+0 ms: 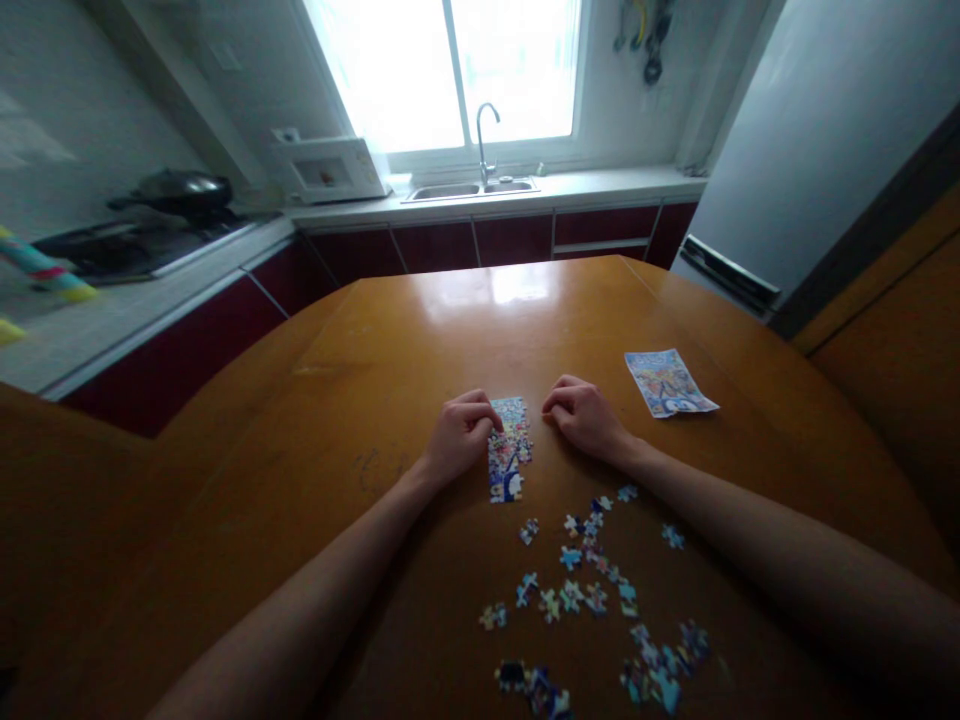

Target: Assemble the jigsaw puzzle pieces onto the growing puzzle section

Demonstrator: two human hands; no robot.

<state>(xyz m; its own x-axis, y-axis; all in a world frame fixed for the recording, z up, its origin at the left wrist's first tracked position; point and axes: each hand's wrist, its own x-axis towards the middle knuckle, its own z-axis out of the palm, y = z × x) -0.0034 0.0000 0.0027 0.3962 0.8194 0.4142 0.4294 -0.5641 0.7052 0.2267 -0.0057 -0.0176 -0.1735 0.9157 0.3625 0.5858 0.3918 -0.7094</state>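
Observation:
A partly joined jigsaw puzzle (507, 455) lies flat on the wooden table, its right edge uneven. My left hand (461, 437) is closed at its left side, with the fingertips on the joined pieces. Just to the right, apart from the puzzle, my right hand (586, 417) rests on the table with its fingers curled together. Whatever may be between those fingers is hidden. Loose jigsaw pieces (571, 596) are scattered nearer to me, between my forearms. Another cluster of pieces (664, 668) lies at the lower right, and a few dark pieces (531, 685) sit at the bottom.
A creased picture sheet (670, 383) lies on the table (360, 350) beyond my right forearm. Past the table's far edge are a counter with a sink (450, 191), a white microwave (334, 170) and a stove with a dark pan (184, 190). A refrigerator (810, 130) stands at the right.

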